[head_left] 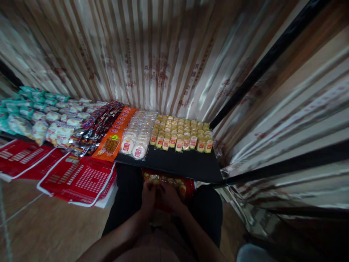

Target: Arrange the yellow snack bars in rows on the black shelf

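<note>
My left hand (148, 195) and my right hand (169, 194) meet between my knees, just below the front edge of a black shelf. Their fingers are closed close together, and what is in them is too dark and small to make out. Beneath and around them sits a red bag (191, 185) with yellow wrapped snacks (182, 189) in it. On the shelf (174, 162) above stand rows of small yellow packaged cakes (178, 140). Left of those lie round white biscuits (139, 150) in clear wrappers.
An orange snack packet (110, 145), dark shiny packets (95, 131), white wrapped packs (58, 133) and green packs (20, 105) continue leftward. Red gift bags (79, 178) hang at the left. A pleated curtain (163, 47) and black frame bars (261, 69) bound the back and right.
</note>
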### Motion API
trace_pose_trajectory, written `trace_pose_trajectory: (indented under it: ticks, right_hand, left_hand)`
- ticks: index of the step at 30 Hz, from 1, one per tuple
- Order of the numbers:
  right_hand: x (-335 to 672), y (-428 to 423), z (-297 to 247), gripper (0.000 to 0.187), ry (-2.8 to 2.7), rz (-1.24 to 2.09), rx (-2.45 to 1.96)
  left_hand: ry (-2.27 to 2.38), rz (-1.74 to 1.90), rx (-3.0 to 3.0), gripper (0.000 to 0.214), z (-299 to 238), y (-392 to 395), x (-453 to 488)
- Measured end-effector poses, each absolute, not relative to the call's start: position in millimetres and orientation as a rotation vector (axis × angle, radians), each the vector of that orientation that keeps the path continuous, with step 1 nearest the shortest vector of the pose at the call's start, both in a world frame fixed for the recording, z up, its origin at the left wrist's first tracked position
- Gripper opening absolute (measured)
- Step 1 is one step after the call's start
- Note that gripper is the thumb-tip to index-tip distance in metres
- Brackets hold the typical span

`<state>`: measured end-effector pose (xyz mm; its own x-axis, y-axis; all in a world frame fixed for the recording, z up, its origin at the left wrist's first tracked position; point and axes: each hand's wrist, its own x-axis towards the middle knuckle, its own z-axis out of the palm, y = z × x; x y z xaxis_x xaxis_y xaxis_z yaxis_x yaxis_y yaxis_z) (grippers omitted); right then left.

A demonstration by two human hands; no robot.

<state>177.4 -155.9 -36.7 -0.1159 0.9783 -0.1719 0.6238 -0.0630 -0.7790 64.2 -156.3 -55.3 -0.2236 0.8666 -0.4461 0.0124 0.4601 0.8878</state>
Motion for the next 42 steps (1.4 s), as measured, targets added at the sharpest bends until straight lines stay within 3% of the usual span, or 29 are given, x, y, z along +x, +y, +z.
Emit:
trace_pose_trajectory:
  ticks: [12, 30, 42]
  right_hand:
    - [196, -135, 22, 0.023, -1.353, 0.788, -1.654]
    - [217, -57, 3, 0.032, -1.194, 0.377, -1.805]
    - [217, -41, -10, 0.033, -1.145, 0.319, -1.701]
  left_hand:
    - [1.47, 1.159, 1.142, 0.015, 26, -126, 98]
    - [1.398, 1.075, 1.684, 0.056, 6, -70, 126]
    - [1.353, 0.986, 1.85, 0.056, -4, -51, 127]
